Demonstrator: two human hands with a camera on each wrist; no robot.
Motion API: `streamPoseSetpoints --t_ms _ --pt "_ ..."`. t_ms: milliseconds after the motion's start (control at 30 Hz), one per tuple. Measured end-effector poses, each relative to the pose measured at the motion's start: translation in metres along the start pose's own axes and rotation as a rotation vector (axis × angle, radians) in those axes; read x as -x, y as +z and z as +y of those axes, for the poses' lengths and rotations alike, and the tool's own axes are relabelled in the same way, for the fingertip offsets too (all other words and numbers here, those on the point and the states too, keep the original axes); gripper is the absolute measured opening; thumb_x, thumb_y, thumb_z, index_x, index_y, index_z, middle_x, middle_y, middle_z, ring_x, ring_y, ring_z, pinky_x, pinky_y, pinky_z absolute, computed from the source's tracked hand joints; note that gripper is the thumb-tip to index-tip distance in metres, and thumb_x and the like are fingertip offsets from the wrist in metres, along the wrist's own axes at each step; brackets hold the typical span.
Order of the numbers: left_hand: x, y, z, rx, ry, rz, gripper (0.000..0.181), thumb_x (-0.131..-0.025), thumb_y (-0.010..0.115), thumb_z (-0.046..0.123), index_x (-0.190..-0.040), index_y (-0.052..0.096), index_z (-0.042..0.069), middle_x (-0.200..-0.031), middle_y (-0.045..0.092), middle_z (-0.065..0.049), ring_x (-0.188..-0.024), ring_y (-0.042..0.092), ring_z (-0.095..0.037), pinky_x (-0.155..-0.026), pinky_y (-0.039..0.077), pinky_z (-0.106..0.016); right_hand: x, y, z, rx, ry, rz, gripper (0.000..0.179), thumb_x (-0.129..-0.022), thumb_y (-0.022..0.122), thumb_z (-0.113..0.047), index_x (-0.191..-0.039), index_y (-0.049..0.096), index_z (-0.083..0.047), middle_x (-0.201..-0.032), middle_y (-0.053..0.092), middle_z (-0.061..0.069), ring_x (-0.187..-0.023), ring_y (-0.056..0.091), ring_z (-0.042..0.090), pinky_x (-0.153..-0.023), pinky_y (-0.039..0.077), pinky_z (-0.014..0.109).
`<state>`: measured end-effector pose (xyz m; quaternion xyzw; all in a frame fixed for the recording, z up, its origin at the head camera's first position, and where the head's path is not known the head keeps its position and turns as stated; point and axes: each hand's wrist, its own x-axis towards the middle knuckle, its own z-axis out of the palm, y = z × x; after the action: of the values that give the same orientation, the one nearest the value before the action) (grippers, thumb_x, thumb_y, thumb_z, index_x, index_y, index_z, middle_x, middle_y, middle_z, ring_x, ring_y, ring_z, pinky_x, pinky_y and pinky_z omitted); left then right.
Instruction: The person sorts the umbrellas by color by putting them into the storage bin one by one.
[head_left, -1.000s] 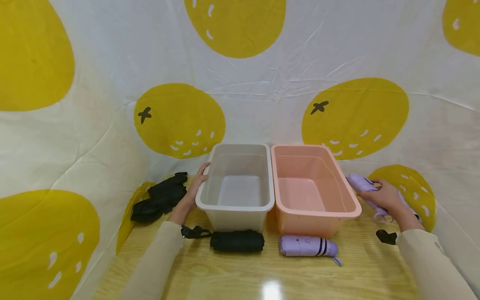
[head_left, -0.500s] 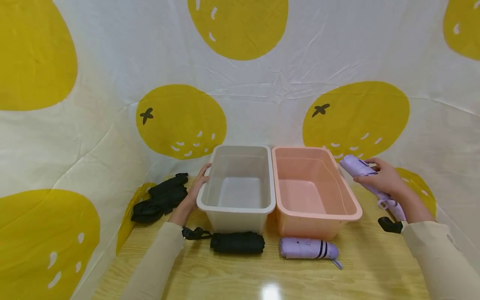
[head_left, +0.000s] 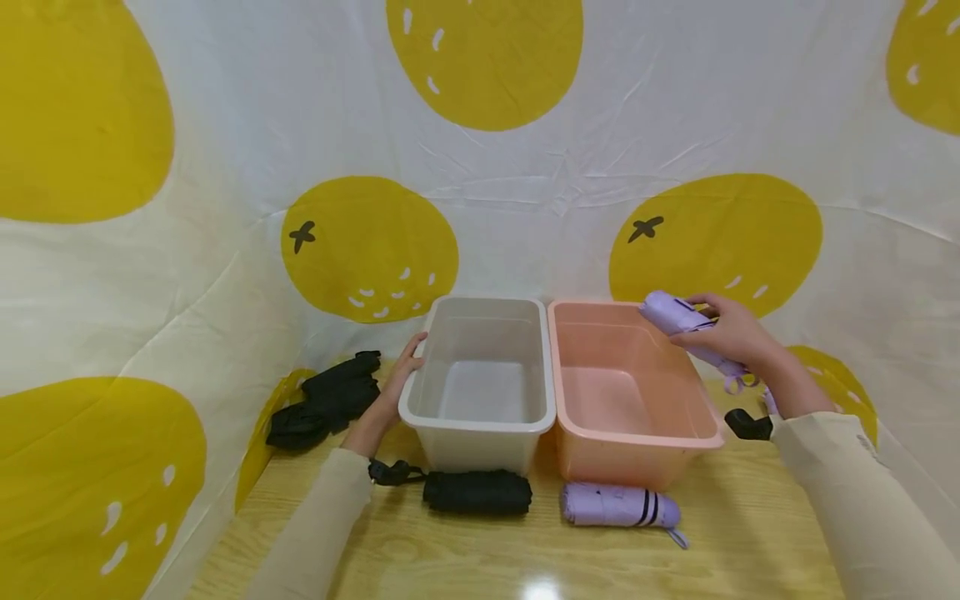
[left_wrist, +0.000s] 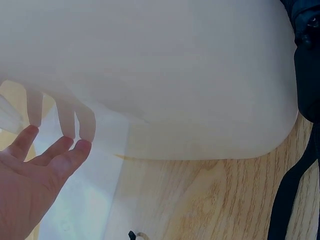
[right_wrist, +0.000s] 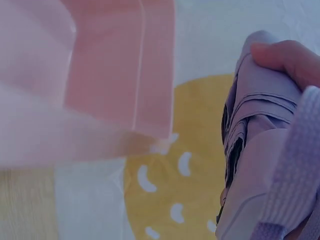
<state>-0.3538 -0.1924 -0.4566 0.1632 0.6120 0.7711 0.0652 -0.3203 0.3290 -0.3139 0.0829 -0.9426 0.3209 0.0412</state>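
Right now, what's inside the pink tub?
Only bare floor and walls show in the pink tub; in the head view, the held purple umbrella covers its far right corner.

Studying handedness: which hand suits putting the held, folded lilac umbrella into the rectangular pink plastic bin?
Likely the right hand: it grips the umbrella; the left hand touches the rectangular grey plastic bin.

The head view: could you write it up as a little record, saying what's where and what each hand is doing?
Left hand: fingers touch the left side of the grey tub
Right hand: grips a lilac umbrella, folded, raised by the far right corner of the pink tub
Tubs: side by side, grey left, pink right
Before the grey tub: black umbrella, folded
Before the pink tub: striped umbrella, lilac, folded
Beyond left forearm: black bundles, count unclear
Surface: wood-grain table
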Motion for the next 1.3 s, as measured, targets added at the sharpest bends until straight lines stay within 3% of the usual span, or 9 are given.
streamPoseSetpoints --t_ms 400,733,867,1067,1300 --pt "0.004 0.006 -0.007 0.0 -0.01 0.024 0.05 -0.105 0.035 0.016 -0.153 0.021 0.019 -0.144 0.036 -0.014 -0.1 0.055 -0.016 -0.077 0.051 -0.029 -0.024 0.017 -0.005 -0.027 0.0 -0.074 0.088 -0.074 0.079 -0.053 -0.139 0.041 -0.007 -0.126 0.049 0.025 -0.095 0.055 0.036 -0.069 0.051 0.036" --pt "0.011 0.005 -0.014 0.039 -0.031 0.026 0.053 -0.104 0.037 0.018 -0.154 0.018 0.022 -0.141 0.037 -0.011 -0.097 0.057 -0.014 -0.077 0.051 -0.03 -0.029 0.044 -0.005 -0.063 -0.062 -0.108 0.076 -0.079 0.081 -0.039 -0.137 0.046 -0.005 -0.125 0.053 0.025 -0.094 0.057 0.033 -0.071 0.05 0.036" --pt "0.012 0.005 -0.01 0.062 -0.006 0.011 0.053 -0.105 0.034 0.017 -0.154 0.016 0.018 -0.133 0.042 -0.009 -0.093 0.058 -0.014 -0.074 0.05 -0.03 -0.035 0.05 -0.006 -0.043 -0.098 -0.108 0.075 -0.078 0.081 -0.04 -0.137 0.047 -0.006 -0.126 0.054 0.024 -0.096 0.056 0.033 -0.075 0.048 0.037" --pt "0.015 0.009 0.007 0.051 0.0 -0.018 0.053 -0.106 0.03 0.013 -0.155 0.01 0.014 -0.135 0.039 -0.011 -0.094 0.057 -0.014 -0.076 0.05 -0.03 -0.047 0.058 -0.006 -0.015 -0.099 -0.119 0.076 -0.078 0.081 -0.038 -0.139 0.045 -0.01 -0.127 0.054 0.02 -0.098 0.056 0.032 -0.078 0.048 0.039" --pt "0.01 0.011 0.006 0.083 0.046 -0.026 0.052 -0.106 0.032 0.012 -0.154 0.013 0.01 -0.129 0.043 -0.009 -0.09 0.058 -0.013 -0.073 0.051 -0.028 -0.056 0.071 -0.006 -0.061 -0.146 -0.137 0.076 -0.078 0.082 -0.035 -0.139 0.047 -0.007 -0.126 0.055 0.023 -0.099 0.055 0.033 -0.078 0.047 0.04"
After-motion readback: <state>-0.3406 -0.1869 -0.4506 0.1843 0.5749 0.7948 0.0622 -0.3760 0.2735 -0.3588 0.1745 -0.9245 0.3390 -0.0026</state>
